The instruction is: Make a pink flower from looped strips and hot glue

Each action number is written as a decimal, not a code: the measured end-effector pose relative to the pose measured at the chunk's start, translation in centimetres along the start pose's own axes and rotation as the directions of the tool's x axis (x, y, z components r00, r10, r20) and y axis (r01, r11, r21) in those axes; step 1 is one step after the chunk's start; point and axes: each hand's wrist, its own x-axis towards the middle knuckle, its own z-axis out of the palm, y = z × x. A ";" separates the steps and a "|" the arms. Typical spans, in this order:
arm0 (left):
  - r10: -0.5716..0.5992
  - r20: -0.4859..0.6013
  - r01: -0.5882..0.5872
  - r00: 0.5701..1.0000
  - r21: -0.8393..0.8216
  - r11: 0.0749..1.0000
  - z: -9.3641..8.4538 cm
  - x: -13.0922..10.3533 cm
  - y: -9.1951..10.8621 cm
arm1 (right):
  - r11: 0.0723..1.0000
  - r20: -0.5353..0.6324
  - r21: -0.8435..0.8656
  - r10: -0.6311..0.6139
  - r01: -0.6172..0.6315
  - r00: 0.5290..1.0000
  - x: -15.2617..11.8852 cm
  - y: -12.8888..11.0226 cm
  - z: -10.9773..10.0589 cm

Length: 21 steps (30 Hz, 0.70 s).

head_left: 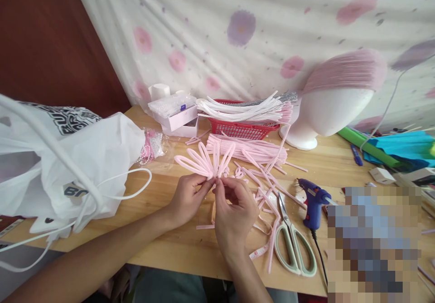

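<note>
Pink pipe cleaners bent into several long loops (pixel 204 160) fan out like petals above my fingertips. My left hand (pixel 190 196) pinches the gathered base of the loops from the left. From the right, the thumb and forefinger of my right hand (pixel 234 210) close on the same base, partly hiding it. Behind the loops lies a thick bundle of straight pink pipe cleaners (pixel 253 150). Loose pink pieces are scattered to the right of my hands, near scissors (pixel 295 244) with pale green handles.
A blue glue gun (pixel 313 201) stands right of the scissors. Farther back are a red basket (pixel 239 129) heaped with white and pink stems, white boxes (pixel 176 112) and a white foam head (pixel 335 112). White bags (pixel 112 158) and a white cable fill the left side.
</note>
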 end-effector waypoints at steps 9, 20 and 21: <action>-0.042 -0.002 0.042 0.999 -0.089 0.995 0.1 -0.1 -0.3 | 0.962 -0.042 0.181 0.213 -0.202 0.976 -0.1 0.9 -1.0; -0.051 -0.061 0.040 0.997 -0.170 0.985 -0.1 -0.1 -0.1 | 0.989 0.042 -0.149 -0.003 0.009 0.999 -0.1 0.4 -1.9; -0.060 -0.059 0.048 0.996 -0.185 0.982 -0.1 -0.1 -0.1 | 0.979 0.053 -0.189 -0.066 0.075 0.996 -0.1 0.2 -2.0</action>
